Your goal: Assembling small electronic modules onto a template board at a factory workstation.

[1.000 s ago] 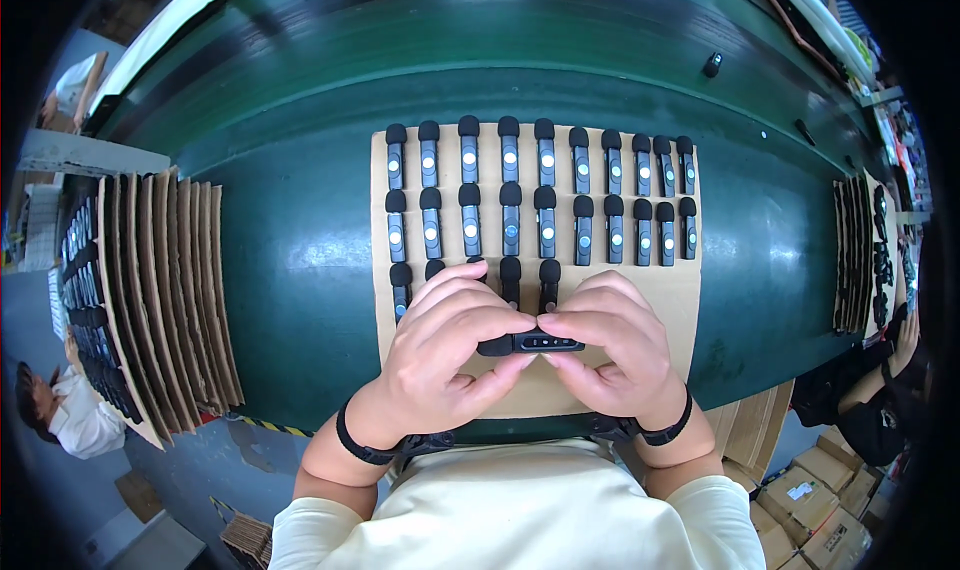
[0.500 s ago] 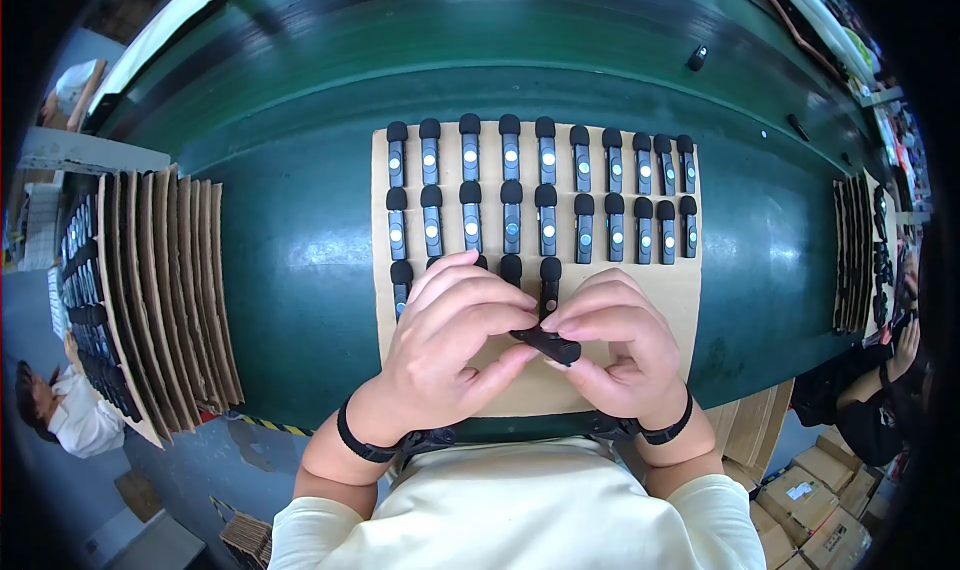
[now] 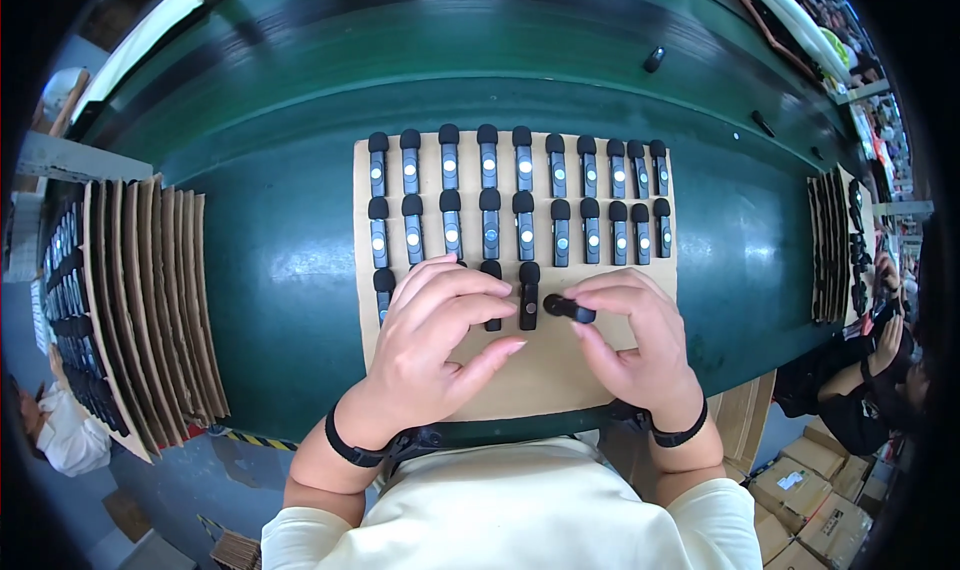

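Note:
A flat cardboard sheet (image 3: 560, 370) lies on the green conveyor belt (image 3: 270, 260) in front of me. Several small black stick-shaped devices (image 3: 488, 157) with round foam tips lie on it in rows. My right hand (image 3: 640, 350) pinches one such black device (image 3: 568, 309) at the sheet, its round tip toward the third row. My left hand (image 3: 435, 335) rests palm down on the sheet with fingers spread, covering part of the third row and touching the devices there. Both wrists wear black bands.
Upright cardboard sheets loaded with black devices (image 3: 130, 300) stand stacked at the left of the belt. A similar stack (image 3: 835, 245) stands at the right, where another person's hands (image 3: 885, 330) work. A lone black device (image 3: 654, 59) lies far up the belt. Cardboard boxes (image 3: 810, 490) sit on the floor.
Both hands held one device together at the sheet's lower middle. Now my right hand alone has carried it up to the third row, and my left hand has spread flat.

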Available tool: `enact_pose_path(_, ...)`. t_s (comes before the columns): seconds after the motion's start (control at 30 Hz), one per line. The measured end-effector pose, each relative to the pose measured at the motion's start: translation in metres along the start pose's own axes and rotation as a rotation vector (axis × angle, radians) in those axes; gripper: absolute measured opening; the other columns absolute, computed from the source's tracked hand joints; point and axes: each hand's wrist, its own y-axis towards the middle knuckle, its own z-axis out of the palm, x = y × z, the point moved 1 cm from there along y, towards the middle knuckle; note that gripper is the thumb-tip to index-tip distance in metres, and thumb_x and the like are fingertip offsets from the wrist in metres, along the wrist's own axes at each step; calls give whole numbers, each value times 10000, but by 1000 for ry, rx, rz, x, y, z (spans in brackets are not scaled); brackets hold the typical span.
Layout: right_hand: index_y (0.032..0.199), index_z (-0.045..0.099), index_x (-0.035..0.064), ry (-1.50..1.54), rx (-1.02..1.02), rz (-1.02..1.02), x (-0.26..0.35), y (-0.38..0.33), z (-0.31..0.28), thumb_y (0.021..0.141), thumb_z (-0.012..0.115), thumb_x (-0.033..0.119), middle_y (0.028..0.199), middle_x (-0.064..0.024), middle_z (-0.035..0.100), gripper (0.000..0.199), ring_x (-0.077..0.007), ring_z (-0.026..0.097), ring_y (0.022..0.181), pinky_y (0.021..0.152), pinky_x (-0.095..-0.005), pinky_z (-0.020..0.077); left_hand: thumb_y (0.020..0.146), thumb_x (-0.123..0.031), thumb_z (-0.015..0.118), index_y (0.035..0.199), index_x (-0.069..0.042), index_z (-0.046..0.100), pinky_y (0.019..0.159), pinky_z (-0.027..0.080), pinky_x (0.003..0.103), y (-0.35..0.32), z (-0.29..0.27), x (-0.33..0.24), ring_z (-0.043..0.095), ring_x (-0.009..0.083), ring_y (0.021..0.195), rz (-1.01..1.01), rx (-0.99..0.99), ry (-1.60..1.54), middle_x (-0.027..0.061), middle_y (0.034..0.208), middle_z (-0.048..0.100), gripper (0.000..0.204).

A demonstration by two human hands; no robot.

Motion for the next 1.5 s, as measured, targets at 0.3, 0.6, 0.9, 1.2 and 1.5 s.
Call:
enact_pose_path(0.3,930,555,56,-269,195,-16,-10,-34,9,689,740,-17,1046,-125,621,313,-311,621,889,750,-388,516,717,-78,798,924,-37,653,925,465,461,0,1,2,611,303,932,-18,-24,-7,104,1028,646,257)
enact_pose_path(0.6,912,568,66,-295,210,-11,-19,-38,13,688,743,3,1062,-121,600,291,-297,609,888,755,-387,506,719,-62,788,901,-37,655,916,468,461,1,1,1,610,309,931,-19,-16,-11,111,1032,643,227)
enact_pose_path(0.9,992,602,59,-309,249,21,-19,-3,-28,710,761,55,1115,-143,599,324,-328,604,1001,831,-399,510,713,-55,785,896,-41,664,911,474,461,-3,-1,-1,608,308,930,-11,-31,-12,106,1047,641,220)
enact_pose_path(1.2,1097,590,26,-610,281,46,-120,111,-100,806,692,68,1152,-154,577,311,-363,552,1127,972,-405,454,719,-48,776,887,-46,669,907,476,458,0,-2,2,607,304,926,-24,-42,-2,102,1042,640,199)
enact_pose_path(1.5,1178,598,65,-799,325,-17,-227,205,-86,845,660,73,1196,-150,573,339,-365,552,1119,985,-412,449,734,-42,764,878,-42,667,899,478,448,1,1,7,615,302,901,-57,-37,-26,101,1014,647,174)
